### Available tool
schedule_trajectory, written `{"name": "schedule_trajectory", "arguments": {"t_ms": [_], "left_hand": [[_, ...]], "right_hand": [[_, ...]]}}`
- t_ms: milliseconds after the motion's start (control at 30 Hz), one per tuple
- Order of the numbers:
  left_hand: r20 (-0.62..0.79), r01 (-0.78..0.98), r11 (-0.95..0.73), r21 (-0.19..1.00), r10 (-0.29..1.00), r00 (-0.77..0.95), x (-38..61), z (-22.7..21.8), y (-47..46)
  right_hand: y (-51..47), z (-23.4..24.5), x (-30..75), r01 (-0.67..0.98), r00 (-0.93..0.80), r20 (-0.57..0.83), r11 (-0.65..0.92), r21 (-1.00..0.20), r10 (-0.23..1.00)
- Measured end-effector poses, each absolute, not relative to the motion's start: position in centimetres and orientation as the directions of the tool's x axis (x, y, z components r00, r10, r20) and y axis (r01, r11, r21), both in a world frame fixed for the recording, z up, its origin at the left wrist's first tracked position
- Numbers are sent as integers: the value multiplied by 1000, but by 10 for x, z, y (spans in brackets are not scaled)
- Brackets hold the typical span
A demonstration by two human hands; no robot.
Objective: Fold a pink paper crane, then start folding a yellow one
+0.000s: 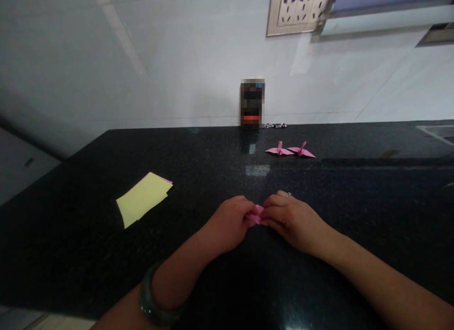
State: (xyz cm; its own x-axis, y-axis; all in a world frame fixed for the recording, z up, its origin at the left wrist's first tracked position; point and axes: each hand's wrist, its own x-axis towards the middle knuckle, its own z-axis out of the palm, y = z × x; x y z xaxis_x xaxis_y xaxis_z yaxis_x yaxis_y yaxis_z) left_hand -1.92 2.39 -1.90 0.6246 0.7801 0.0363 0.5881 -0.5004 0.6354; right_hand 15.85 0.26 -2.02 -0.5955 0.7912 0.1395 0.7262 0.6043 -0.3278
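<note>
A small folded piece of pink paper (256,216) is held between my two hands, low over the dark countertop. My left hand (232,221) pinches its left side, with the fingers curled and pressed together. From the other side my right hand (289,219), with a ring on one finger, grips the right part of the paper. The fingers cover much of the paper, so its full folded shape is hidden. Beyond my hands, two pink paper cranes (280,150) stand side by side with their wings spread.
A small stack of yellow paper sheets (144,197) lies at the left, a pink edge showing beneath. Against the white wall (170,74) leans a blurred-out phone-like object (252,104), a beaded strap (276,125) beside it. Wall sockets (301,8) sit above the black countertop (198,155).
</note>
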Motion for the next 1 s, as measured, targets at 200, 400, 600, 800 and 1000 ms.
{"name": "schedule_trajectory", "arguments": {"t_ms": [200,400,600,800,1000], "left_hand": [[38,599,-501,625,786,617,-19,-21,23],[38,621,-529,579,778,628,-18,-22,22],[35,651,-546,527,780,625,-16,-24,21],[47,659,-559,504,779,625,-14,-25,22],[52,645,-565,515,771,634,-15,-28,22]], "right_hand": [[1,-19,159,733,-602,127,609,-303,788],[-1,-19,154,787,-551,68,544,-290,832],[-3,-22,149,829,-496,59,492,-267,866],[-5,-22,151,818,-485,82,485,-309,871],[-7,-20,150,803,-488,81,483,-347,869]]}}
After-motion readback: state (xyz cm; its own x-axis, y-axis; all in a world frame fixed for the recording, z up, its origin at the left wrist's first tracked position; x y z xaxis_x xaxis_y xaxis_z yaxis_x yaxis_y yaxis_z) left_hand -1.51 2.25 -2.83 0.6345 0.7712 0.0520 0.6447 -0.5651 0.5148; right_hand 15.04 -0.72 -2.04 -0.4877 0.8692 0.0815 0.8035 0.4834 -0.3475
